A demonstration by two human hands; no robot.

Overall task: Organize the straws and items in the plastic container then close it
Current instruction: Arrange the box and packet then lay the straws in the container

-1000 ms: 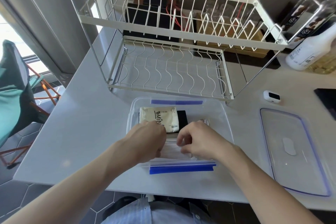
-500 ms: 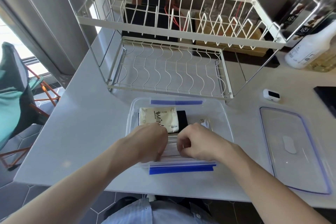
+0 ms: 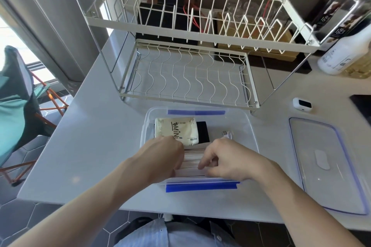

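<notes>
Two bare hands reach into a clear plastic container (image 3: 251, 126) on the white tabletop (image 3: 90, 146); left hand (image 3: 162, 158) and right hand (image 3: 228, 160) curl onto a bundle of paper-wrapped straws (image 3: 191, 161) — near side; its lid (image 3: 329, 166) lies just right — off.

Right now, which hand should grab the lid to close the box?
Probably the right hand. The lid lies on the table on that side of the container; the left hand would have to cross over.
</notes>
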